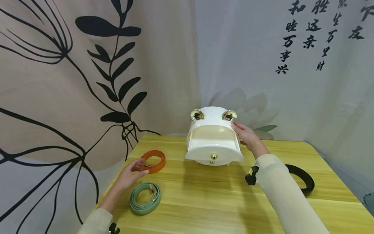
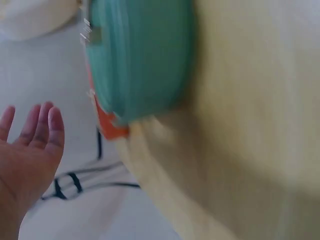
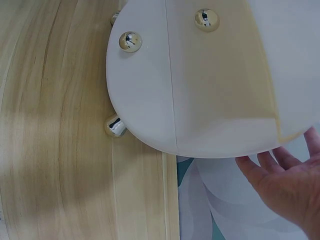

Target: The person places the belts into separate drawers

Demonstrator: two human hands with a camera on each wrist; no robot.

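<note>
A white frog-shaped drawer box (image 1: 214, 115) with gold-rimmed eyes stands at the back of the table, its wide upper drawer (image 1: 204, 152) pulled out. My right hand (image 1: 248, 136) is at the box's right side; in the right wrist view its extended fingertips (image 3: 248, 165) touch the white wall. Over the near-left edge of a coiled orange strap (image 1: 159, 166) hovers my left hand (image 1: 132, 174), fingers loosely bent. Contact with the strap cannot be told. Just nearer lies a coiled green strap (image 1: 136, 208) with gold-coloured metal clasps, large and blurred in the left wrist view.
A coiled dark strap (image 1: 310, 185) lies on the right of the wooden table (image 1: 204, 201), beside my right forearm. Behind the table hangs a printed curtain (image 1: 166, 65) with plant shapes and dark writing. The box stands on small gold feet (image 3: 116, 126).
</note>
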